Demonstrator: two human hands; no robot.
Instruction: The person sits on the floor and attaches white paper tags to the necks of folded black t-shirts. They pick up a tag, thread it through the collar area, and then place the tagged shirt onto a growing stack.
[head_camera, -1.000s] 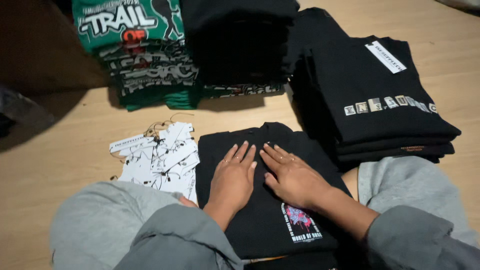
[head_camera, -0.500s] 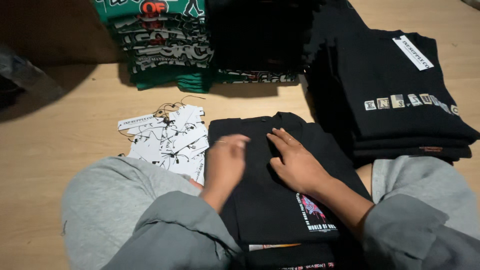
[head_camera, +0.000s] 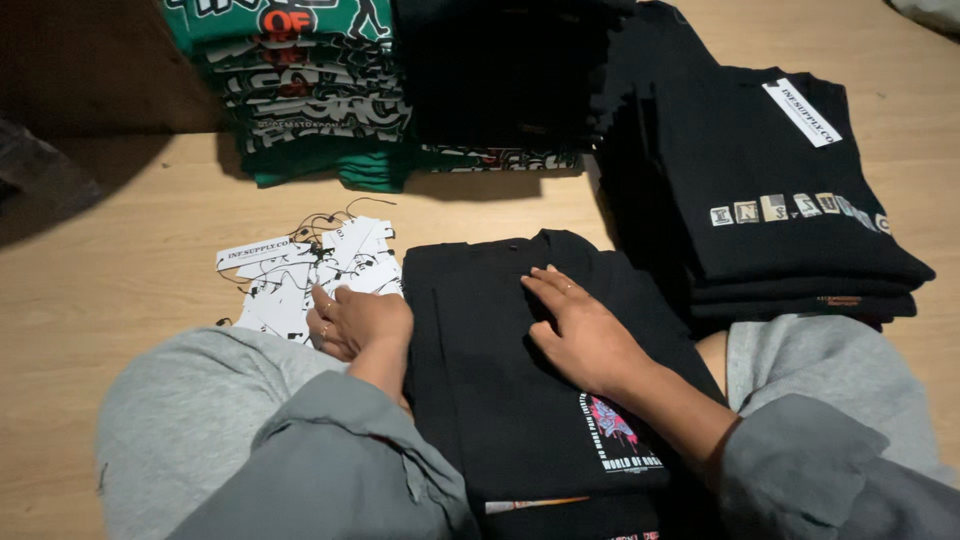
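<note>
A folded black T-shirt (head_camera: 500, 400) with a small coloured print lies on my lap and the wooden floor (head_camera: 120, 260). My right hand (head_camera: 580, 330) rests flat on it, fingers spread toward the collar. My left hand (head_camera: 355, 320) has left the shirt and sits at the edge of a loose pile of white paper hang tags (head_camera: 300, 270) with black strings; its fingers curl onto the tags, and whether it has one pinched is not clear. Grey sleeves cover both my arms.
A stack of folded black shirts (head_camera: 780, 200) with a white tag on top stands at the right. Another dark stack (head_camera: 500, 70) and a stack of green printed shirts (head_camera: 300, 80) stand at the back. My grey-clad knees frame the bottom.
My left hand slid off the black shirt to the left, onto the pile of hang tags. My right hand stayed pressed on the shirt. The view shifted slightly.
</note>
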